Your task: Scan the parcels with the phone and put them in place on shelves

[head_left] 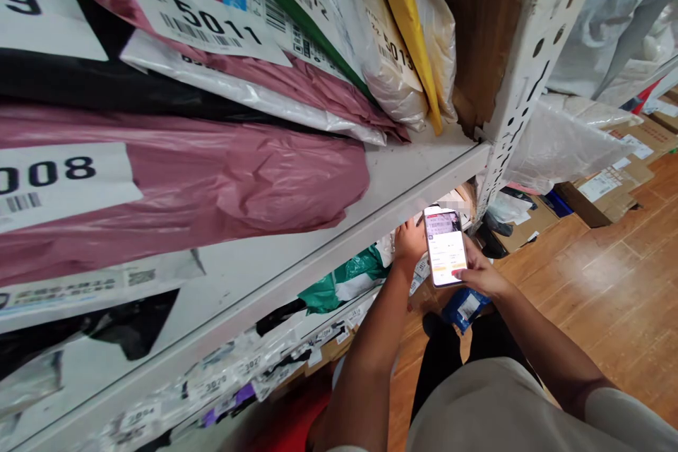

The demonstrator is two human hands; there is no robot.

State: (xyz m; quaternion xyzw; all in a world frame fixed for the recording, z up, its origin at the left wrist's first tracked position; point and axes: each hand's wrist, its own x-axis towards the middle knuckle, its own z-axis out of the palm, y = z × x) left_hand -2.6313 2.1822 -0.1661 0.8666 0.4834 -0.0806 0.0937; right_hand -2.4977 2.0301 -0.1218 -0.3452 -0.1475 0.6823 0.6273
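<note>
My right hand is closed around a smartphone, thumb at the lower part of its lit screen. The screen has a picture of a label at the top and a white page with orange buttons beneath. Just left of the phone, my left hand is closed at the near edge of a pale parcel on the lower shelf level. Its fingertips are partly hidden by the phone. Bright light falls on that parcel, whose far side shows beyond the phone. A green plastic parcel lies to the left of my left wrist.
Overhead, a white metal shelf carries pink parcels, a yellow mailer and other numbered bags. A perforated upright post stands at its right end. Cartons sit on the wooden floor; a blue parcel lies near my feet.
</note>
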